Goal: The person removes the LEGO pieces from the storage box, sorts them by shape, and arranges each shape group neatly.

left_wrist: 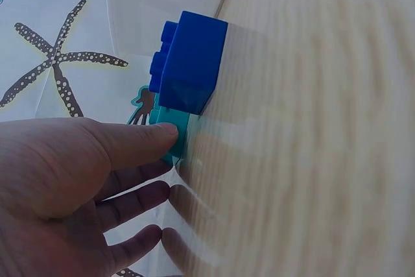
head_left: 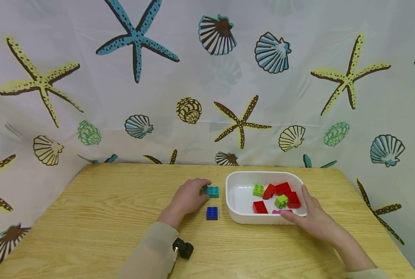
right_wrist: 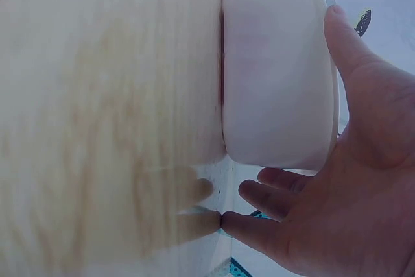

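L hand [head_left: 189, 197] pinching teal brick [head_left: 213, 192], R hand [head_left: 313, 219] spread on bin [head_left: 244, 218]; red bricks [head_left: 260, 207]: head cam only.

Teal brick [head_left: 213, 192] (studs up) lying left of white bin [head_left: 256, 219].

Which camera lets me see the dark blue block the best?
The left wrist view. The dark blue block looks biggest there, and nothing covers it. The head view shows it too, but smaller and from above, on the table near the white tub. The right wrist view doesn't show it at all.
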`<state>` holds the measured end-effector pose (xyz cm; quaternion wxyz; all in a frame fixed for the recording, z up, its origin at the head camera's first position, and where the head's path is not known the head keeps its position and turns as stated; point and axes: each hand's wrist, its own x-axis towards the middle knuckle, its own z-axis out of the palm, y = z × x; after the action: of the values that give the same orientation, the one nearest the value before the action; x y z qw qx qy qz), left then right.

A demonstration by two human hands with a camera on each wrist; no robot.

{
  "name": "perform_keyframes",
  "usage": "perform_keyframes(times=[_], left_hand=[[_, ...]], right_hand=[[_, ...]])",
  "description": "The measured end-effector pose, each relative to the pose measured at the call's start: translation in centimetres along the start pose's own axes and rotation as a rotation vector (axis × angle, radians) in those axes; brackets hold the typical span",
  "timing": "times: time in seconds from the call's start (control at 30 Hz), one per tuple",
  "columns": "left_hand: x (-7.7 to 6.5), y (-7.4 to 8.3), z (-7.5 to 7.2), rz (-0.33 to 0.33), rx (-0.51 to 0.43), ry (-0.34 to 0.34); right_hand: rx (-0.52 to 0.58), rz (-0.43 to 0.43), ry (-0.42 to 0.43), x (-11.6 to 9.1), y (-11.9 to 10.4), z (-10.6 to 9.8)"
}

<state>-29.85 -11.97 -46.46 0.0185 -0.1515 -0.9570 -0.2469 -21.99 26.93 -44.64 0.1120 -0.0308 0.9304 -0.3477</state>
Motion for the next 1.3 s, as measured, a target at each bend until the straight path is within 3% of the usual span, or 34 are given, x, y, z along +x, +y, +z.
perform_keyframes(times=[0.23, 0.37, 0.67, 1.0, 1.3], left_hand=[[-0.2, 0.6, -1.0, -0.040, -0.063, 0.001], [-0.3, 1.5, -1.9, -0.011, -0.070, 0.022], [0.1, 6.4, -3.3, 0.121, -0.044, 0.037], [0.2, 10.9, -2.4, 0.294, 0.011, -0.045], [0.8, 13.0, -0.4, 0.362, 0.038, -0.151]], right_hand=[[-0.006, -0.007, 0.001, 0.0, 0.0, 0.0], [-0.009, -0.017, -0.001, 0.0, 0.0, 0.0], [-0.008, -0.020, 0.005, 0.0, 0.0, 0.0], [0.000, -0.002, 0.007, 0.2, 0.0, 0.0], [0.012, 0.004, 0.006, 0.1, 0.2, -0.1]])
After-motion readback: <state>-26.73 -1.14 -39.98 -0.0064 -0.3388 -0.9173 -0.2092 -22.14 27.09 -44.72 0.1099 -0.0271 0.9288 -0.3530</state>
